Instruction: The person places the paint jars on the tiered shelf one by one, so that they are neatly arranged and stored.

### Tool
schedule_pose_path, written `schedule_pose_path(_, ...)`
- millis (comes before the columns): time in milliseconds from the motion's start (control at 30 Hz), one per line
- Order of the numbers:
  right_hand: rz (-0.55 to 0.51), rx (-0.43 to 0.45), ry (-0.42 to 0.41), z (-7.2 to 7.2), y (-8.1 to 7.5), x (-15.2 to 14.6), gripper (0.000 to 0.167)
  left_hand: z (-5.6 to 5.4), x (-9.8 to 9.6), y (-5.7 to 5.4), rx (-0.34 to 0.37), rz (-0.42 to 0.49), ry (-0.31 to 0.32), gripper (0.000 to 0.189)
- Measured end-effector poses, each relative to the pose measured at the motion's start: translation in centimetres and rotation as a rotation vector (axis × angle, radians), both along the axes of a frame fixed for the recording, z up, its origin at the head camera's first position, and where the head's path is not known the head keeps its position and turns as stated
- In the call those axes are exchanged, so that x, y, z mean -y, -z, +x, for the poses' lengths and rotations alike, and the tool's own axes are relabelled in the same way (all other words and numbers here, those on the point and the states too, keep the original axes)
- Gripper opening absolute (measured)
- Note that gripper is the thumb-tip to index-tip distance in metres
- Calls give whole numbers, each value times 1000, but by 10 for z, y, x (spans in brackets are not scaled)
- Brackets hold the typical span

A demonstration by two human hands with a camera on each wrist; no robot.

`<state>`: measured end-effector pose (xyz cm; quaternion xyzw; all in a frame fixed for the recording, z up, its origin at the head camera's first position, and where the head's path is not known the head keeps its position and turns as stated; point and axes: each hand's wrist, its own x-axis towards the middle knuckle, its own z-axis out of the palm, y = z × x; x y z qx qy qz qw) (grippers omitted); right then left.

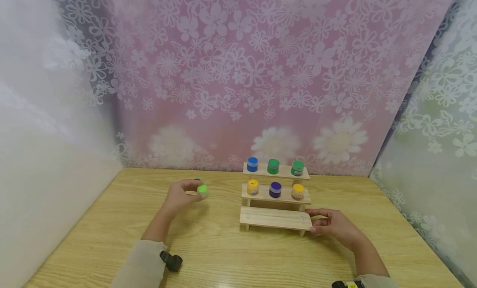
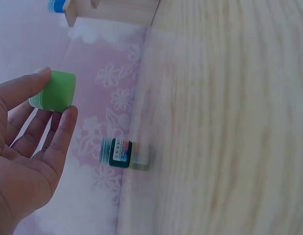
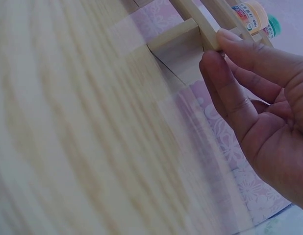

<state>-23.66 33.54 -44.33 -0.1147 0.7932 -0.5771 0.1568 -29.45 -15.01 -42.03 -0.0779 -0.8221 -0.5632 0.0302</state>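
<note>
My left hand (image 1: 179,198) holds a small light green paint jar (image 1: 202,190) between thumb and fingers, raised over the left part of the table. In the left wrist view the jar (image 2: 58,92) shows its green side, with the thumb on one edge and fingertips on the other. At the right, my right hand (image 1: 340,228) pinches the right end of the lowest step of a three-tier wooden rack (image 1: 275,217). The right wrist view has the thumb on the board's end (image 3: 209,36) and a finger beneath it. That lowest step carries no jar.
On the rack's top step stand a blue jar (image 1: 252,164) and two green jars (image 1: 273,166). The middle step bears two yellow jars (image 1: 253,187) with a purple one (image 1: 275,189) between them. A dark green jar (image 2: 121,152) stands on the table beyond my left hand. A flowered curtain (image 1: 238,93) hangs behind.
</note>
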Motion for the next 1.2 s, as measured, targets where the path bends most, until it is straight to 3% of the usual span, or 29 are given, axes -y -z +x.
schedule_pose_path(800,2,-1,-6,-1,1,-1,71,16,-43,-9,-65,81,174,37)
schedule_pose_path(867,2,0,-5,-1,1,-1,71,24,-49,-17,-74,75,185,36)
schedule_pose_path(1000,4,-1,0,0,1,-2,72,28,-60,-21,-84,59,197,37)
schedule_pose_path(1200,4,0,-1,0,1,-2,70,23,-70,-13,-92,53,243,37)
